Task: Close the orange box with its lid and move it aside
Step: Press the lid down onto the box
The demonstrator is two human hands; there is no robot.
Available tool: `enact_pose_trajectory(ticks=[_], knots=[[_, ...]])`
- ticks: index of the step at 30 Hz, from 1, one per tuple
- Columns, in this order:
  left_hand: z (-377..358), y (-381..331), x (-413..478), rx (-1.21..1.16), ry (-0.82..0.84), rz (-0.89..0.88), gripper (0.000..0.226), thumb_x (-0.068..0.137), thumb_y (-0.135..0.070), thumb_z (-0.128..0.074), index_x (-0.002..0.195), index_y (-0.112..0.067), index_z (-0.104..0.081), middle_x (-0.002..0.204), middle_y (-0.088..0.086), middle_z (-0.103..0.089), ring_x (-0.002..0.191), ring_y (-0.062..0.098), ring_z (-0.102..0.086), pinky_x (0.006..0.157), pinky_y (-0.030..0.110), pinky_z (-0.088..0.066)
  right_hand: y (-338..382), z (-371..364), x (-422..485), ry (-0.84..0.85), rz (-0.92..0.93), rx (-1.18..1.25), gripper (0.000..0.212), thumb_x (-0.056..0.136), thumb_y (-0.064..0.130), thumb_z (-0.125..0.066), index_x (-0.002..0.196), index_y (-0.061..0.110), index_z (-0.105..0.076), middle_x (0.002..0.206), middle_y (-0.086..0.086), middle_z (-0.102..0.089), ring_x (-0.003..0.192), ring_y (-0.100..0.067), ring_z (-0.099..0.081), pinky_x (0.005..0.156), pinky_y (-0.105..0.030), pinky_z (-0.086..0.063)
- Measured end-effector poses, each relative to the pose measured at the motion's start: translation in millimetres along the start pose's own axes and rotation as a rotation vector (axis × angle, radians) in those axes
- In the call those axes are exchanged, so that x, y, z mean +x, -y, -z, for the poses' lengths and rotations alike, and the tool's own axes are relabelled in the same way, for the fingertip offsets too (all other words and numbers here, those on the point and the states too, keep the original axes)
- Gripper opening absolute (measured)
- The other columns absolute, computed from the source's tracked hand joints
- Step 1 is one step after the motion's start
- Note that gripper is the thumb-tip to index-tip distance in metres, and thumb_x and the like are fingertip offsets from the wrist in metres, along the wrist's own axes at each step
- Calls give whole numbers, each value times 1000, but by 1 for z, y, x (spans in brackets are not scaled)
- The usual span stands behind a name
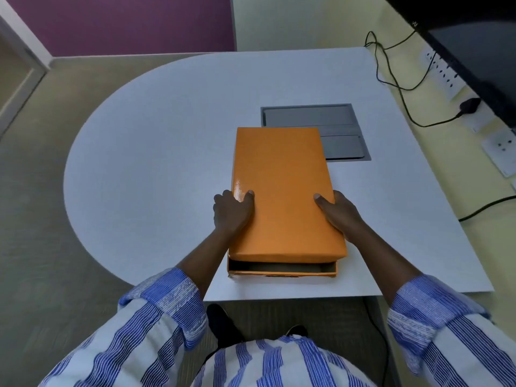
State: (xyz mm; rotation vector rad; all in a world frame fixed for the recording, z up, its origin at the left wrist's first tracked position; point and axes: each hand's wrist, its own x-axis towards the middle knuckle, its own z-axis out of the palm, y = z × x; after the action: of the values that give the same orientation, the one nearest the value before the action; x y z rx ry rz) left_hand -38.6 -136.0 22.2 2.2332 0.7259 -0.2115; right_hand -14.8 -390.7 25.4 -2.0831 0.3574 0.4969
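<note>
A pale grey table (156, 152) with a rounded left end fills the middle of the frame, standing on beige carpet. A purple wall panel (125, 20) sits at the upper left, and a cream wall runs down the right side, carrying white sockets (444, 74) and trailing black cables (391, 76). The dark edge of a screen (474, 43) cuts the upper right corner. A grey hatch (329, 118) is set flush into the tabletop, right of centre.

The orange box (282, 272) stands near the table's lower edge, centre right. Its lid (282, 191) lies over it, raised at the near end, so a dark gap shows there; what is inside cannot be made out. The far corner of the lid overlaps the hatch.

The left hand (233, 210) grips the lid's left edge, thumb on top. The right hand (339, 213) grips the right edge likewise. Both sleeves are blue-and-white striped.
</note>
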Motion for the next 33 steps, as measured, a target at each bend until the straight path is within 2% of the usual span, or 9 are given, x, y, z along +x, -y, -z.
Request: enact_pose_trajectory(ticks=[5,11,15,18,21,24,27,30,33], knots=[[-3,5,-13,48,-29,23,73,95,-63,-46,138,-5,-51,138,18,-56,125,37,-56,102,52,-50,-10,-1,-2,19,-1,21,72,92,65,-51,148,21,-38,139,-6,-56,107,-25,-58,85,-41,-49],[-11,8,-35,124,-87,131,76,95,-67,-44,135,-2,-50,140,19,-51,131,39,-49,102,51,-45,-33,-12,-17,-16,1,-2,70,93,64,-48,146,20,-40,136,-6,-58,101,-22,-55,82,-37,-44],[-14,12,-48,154,-101,126,77,93,-67,-50,134,-2,-49,137,19,-52,128,39,-51,101,50,-47,-42,-19,-28,-55,25,-14,67,95,61,-50,146,18,-39,138,-8,-57,115,-30,-59,85,-37,-43],[-17,19,-57,219,-104,95,79,92,-69,-50,135,-3,-47,137,19,-52,127,38,-53,98,49,-48,-46,-21,-35,-50,26,-11,68,95,60,-51,146,18,-39,138,-8,-57,117,-31,-59,86,-37,-44],[-22,27,-68,283,-136,37,81,91,-70,-49,138,-3,-43,137,20,-52,125,38,-54,94,48,-50,-48,-24,-43,-68,49,-37,69,95,60,-51,147,17,-37,140,-9,-56,121,-32,-58,94,-41,-47],[-28,33,-77,333,-157,8,91,92,-72,-44,152,-5,-29,146,21,-47,131,40,-51,97,51,-49,-50,-31,-53,-120,69,-102,79,95,62,-48,155,18,-22,150,-11,-46,129,-35,-52,101,-47,-46],[-31,38,-85,375,-188,-48,97,92,-75,-39,158,-8,-16,147,22,-47,131,40,-50,97,52,-49,-53,-41,-64,-220,171,-273,87,94,69,-41,159,25,-3,162,-10,-27,135,-37,-46,99,-54,-46],[-36,45,-91,391,-219,-107,98,93,-74,-37,159,-6,-14,143,22,-49,125,39,-52,94,50,-48,-62,-49,-71,-281,301,-431,87,94,71,-36,159,24,-1,165,-12,-18,140,-38,-40,100,-55,-46],[-40,51,-93,394,-216,-130,97,92,-75,-36,159,-8,-14,142,19,-49,123,37,-52,95,51,-47,-72,-55,-69,-290,324,-489,88,94,71,-35,159,21,-4,165,-14,-18,143,-38,-36,101,-55,-45]])
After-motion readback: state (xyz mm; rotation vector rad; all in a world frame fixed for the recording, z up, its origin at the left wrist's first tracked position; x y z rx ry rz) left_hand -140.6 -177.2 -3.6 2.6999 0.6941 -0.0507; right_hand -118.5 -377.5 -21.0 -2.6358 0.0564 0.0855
